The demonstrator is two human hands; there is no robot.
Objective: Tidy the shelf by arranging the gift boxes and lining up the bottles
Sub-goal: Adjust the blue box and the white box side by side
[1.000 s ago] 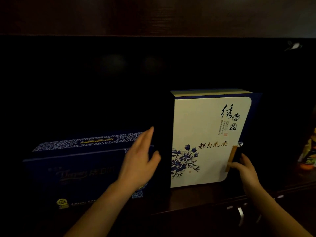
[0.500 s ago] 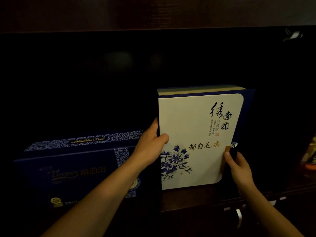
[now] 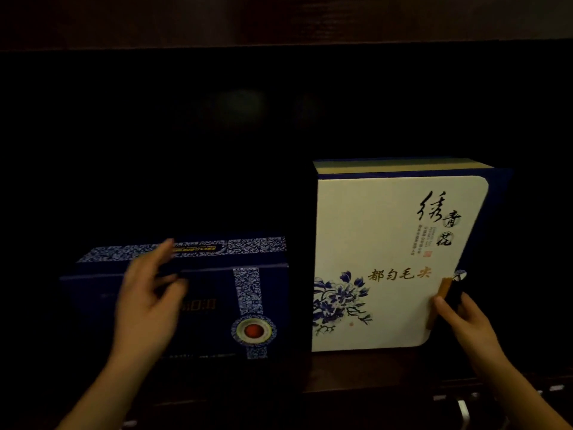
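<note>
Leaving the white tea box (image 3: 387, 262), the left hand (image 3: 148, 299) now spreads open over the dark blue gift box (image 3: 217, 305) just left of it; the right hand (image 3: 465, 324) grips the white box's right edge.

Bare forearms (image 3: 102, 386), seemingly no sleeves.

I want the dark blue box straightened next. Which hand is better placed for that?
Left. The left hand hovers open over the dark blue box, while the right hand rests on the white box.
</note>
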